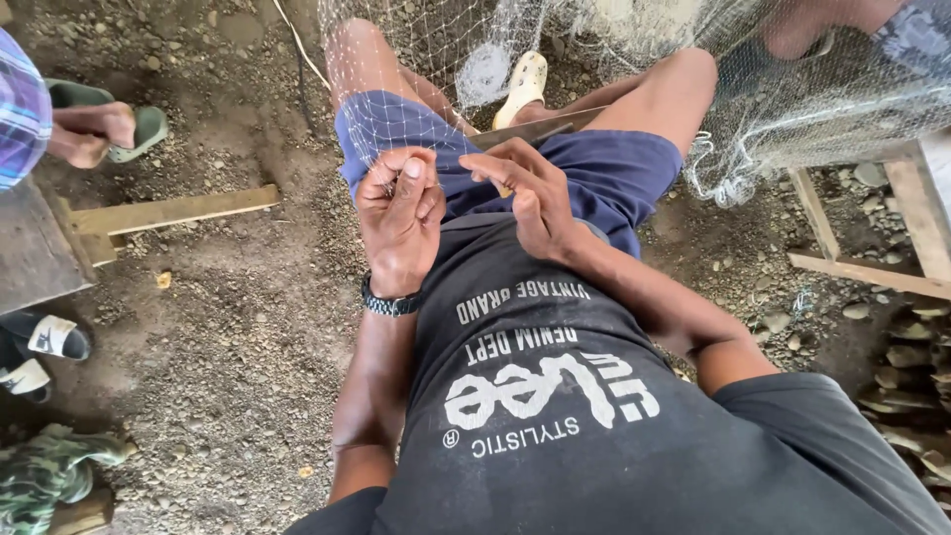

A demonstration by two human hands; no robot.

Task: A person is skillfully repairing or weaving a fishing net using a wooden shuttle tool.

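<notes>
Both hands busy on a fishing net over my lap.

Nearest to me, my left hand (pixel 401 213), a dark watch (pixel 388 302) on its wrist, is curled tight with the fingertips pinching a strand of the fishing net (pixel 594 59) above the blue shorts (pixel 614 173). Just beside it my right hand (pixel 530 193) is closed around a long flat netting needle (pixel 535 129), whose blade points away to the right across my thigh. Beyond the hands the pale mesh drapes over both knees and bunches on the wooden frame (pixel 921 213) at right. A cream sandal (pixel 523 84) shows between my legs. Far left, another person's foot rests in a green sandal (pixel 149 127) on the gravel ground (pixel 238 327).
</notes>
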